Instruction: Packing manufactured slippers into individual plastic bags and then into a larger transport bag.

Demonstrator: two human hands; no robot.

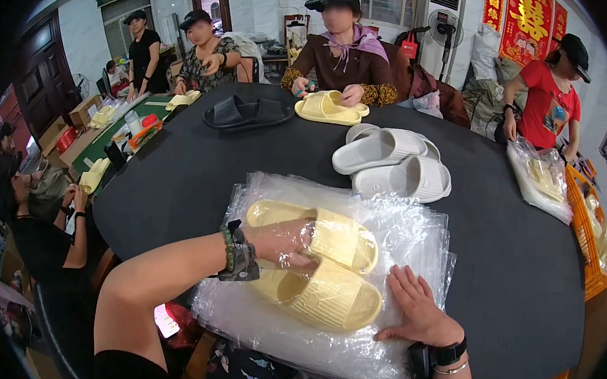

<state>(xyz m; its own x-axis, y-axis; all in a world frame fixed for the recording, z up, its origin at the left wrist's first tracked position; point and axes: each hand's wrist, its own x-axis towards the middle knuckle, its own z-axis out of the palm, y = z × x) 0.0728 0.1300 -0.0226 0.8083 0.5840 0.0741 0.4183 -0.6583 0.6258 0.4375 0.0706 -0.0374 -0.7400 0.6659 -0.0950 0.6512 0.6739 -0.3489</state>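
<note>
A pair of pale yellow slippers lies side by side inside a clear plastic bag, toes pointing right. My left hand reaches into the bag between the slippers, its fingers closed on their inner sides and partly hidden by the straps. Under them spreads a stack of clear plastic bags. My right hand lies flat on the stack just right of the slippers' toes, fingers spread and holding nothing.
On the dark round table, grey slippers sit beyond the bags, with black slippers farther left. Across from me a person handles yellow slippers. At right, another person handles bagged slippers beside an orange crate.
</note>
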